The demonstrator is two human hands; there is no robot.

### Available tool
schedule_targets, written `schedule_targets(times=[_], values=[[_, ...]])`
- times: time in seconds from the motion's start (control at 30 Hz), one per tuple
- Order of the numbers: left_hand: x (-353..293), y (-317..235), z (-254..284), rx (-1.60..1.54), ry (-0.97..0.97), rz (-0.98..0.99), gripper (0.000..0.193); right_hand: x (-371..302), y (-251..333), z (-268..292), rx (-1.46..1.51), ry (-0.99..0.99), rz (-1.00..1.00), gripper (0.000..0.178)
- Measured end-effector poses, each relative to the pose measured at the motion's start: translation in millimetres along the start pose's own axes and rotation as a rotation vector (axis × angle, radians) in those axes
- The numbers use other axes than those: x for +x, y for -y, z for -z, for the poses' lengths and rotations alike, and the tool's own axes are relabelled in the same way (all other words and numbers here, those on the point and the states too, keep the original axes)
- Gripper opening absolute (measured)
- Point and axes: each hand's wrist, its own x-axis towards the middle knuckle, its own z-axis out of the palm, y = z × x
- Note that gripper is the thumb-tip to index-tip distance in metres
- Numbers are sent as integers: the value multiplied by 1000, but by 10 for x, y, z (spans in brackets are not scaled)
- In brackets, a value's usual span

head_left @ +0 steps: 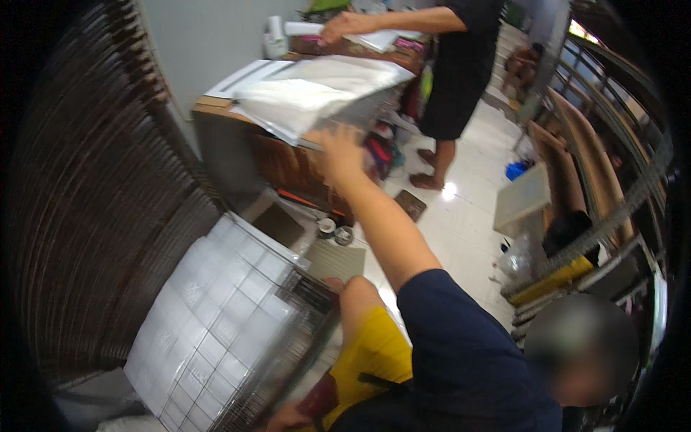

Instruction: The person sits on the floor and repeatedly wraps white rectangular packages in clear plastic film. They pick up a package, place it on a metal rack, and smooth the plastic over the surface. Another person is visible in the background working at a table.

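Observation:
My right arm stretches up toward a table (212,106). My right hand (341,153), blurred by motion, is at the near edge of some thin, pale sheets (309,90). Its fingers look spread, with no held thing visible; whether it touches the sheets I cannot tell. At the bottom edge my left hand (289,417) shows only in part beside a maroon patch of cloth (319,398); its fingers are hidden. Left of my legs lie white plastic-wrapped packs (212,309), crossed by thin wire bars.
Across the table stands another person (461,79), one hand (349,27) over it near a white roll (304,29). Two small round cans (326,228) sit beneath. A corrugated wall (108,194) runs left; metal racks (612,165) and a pale bin (522,200) stand right. Another person (522,68) crouches farther back.

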Motion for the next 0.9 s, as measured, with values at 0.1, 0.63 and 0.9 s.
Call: schedule_targets(times=[0.1, 0.63, 0.9], values=[[-200, -275, 1, 154, -57, 82, 60, -65, -22, 174, -21, -7, 45, 106], [-349, -263, -150, 212, -266, -179, 61, 746, 689, 928, 177, -374, 303, 53], [-228, -334, -157, 211, -278, 2, 51, 1375, 561, 340, -117, -159, 239, 55]])
